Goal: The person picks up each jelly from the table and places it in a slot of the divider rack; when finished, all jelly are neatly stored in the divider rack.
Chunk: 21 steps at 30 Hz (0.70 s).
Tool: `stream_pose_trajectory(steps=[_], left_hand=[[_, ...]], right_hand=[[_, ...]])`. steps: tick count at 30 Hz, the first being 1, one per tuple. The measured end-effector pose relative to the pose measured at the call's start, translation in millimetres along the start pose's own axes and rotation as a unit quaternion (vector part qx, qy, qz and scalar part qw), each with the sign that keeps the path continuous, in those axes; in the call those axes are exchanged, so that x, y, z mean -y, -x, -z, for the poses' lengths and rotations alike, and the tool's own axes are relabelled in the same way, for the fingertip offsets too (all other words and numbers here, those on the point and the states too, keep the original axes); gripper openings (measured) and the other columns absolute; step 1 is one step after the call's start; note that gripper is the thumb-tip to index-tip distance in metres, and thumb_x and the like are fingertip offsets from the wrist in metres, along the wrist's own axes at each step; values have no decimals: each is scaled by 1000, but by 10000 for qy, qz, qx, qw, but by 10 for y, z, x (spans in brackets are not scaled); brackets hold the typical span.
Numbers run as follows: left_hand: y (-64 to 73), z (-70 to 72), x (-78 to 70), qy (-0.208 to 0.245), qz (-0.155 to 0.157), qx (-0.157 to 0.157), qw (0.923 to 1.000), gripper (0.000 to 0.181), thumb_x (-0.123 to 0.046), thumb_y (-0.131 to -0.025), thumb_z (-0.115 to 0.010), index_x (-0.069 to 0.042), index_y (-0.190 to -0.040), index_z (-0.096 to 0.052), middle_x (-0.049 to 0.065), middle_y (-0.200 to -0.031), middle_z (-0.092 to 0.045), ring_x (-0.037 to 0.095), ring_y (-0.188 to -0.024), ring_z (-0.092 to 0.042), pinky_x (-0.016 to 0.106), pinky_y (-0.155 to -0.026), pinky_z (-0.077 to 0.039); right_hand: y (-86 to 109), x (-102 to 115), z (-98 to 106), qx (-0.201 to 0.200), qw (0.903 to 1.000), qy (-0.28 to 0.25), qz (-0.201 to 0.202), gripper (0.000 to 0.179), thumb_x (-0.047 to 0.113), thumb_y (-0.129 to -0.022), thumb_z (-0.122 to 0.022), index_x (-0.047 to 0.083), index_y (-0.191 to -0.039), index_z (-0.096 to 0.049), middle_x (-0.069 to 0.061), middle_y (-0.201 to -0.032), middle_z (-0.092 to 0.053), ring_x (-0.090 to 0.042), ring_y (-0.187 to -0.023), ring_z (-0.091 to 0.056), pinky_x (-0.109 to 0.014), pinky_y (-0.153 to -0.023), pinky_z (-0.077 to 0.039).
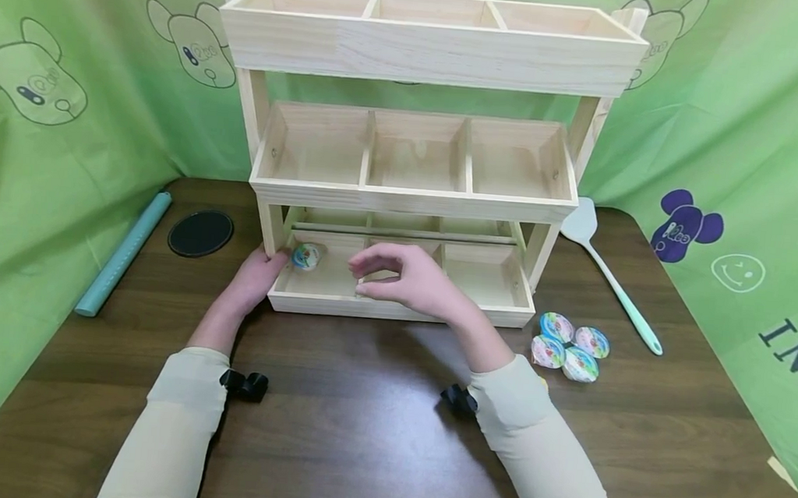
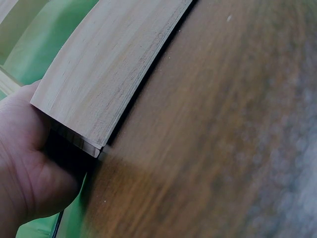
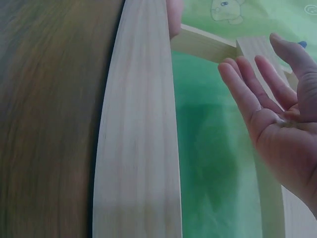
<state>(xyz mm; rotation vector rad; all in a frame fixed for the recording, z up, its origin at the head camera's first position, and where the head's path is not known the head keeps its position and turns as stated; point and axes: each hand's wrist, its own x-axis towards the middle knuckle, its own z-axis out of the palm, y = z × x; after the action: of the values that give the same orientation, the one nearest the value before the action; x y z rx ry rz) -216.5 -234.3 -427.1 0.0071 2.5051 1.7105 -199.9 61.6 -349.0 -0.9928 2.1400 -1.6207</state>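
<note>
A three-tier wooden rack [image 1: 414,53] stands on the table, each tier split into three compartments. My left hand [image 1: 260,276] grips the left end of its bottom tier; in the left wrist view the hand [image 2: 29,163] wraps the box's end, some fingers hidden behind it. One small round cup with a colourful film lid [image 1: 306,256] sits in the bottom tier's left compartment, close to my left thumb. Over the middle compartment hovers my right hand [image 1: 411,280], fingers loosely bent and apart from the thumb. The right wrist view shows this hand [image 3: 282,109] holding nothing.
Several similar lidded cups [image 1: 566,346] lie grouped on the table right of the rack. Behind them rests a pale spatula [image 1: 614,282]. On the left are a black round disc [image 1: 200,233] and a blue-green tube [image 1: 124,252]. Green printed cloth [image 1: 97,147] hangs around the table.
</note>
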Motion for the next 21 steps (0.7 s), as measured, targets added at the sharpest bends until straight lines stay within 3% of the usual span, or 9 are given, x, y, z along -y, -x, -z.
stream_pose_trajectory(steps=[10, 17, 21], left_hand=[[-9, 16, 11, 25, 96, 79, 9999, 64, -27, -108, -36, 7, -157, -15, 32, -153, -35, 39, -135, -40, 52, -115, -30], [165, -4, -284, 105, 178, 157, 9997, 60, -17, -108, -35, 12, -155, -14, 35, -153, -32, 42, -136, -38, 53, -115, -30], [226, -11, -376, 98, 135, 188, 9997, 60, -18, -108, -33, 14, -155, -13, 36, -153, -31, 42, -137, -38, 54, -114, -30]], right_hand=[[270, 12, 146, -11, 10000, -12, 92, 34, 0, -87, -77, -3, -120, -68, -15, -116, -70, -24, -111, -65, -36, -92, -55], [459, 31, 265, -32, 10000, 79, -30, 35, 2, -88, -77, -1, -121, -68, -10, -117, -70, -25, -112, -64, -39, -94, -54], [557, 53, 328, -114, 9998, 124, -87, 34, 2, -88, -78, -1, -120, -68, -10, -117, -70, -26, -112, -65, -39, -94, -54]])
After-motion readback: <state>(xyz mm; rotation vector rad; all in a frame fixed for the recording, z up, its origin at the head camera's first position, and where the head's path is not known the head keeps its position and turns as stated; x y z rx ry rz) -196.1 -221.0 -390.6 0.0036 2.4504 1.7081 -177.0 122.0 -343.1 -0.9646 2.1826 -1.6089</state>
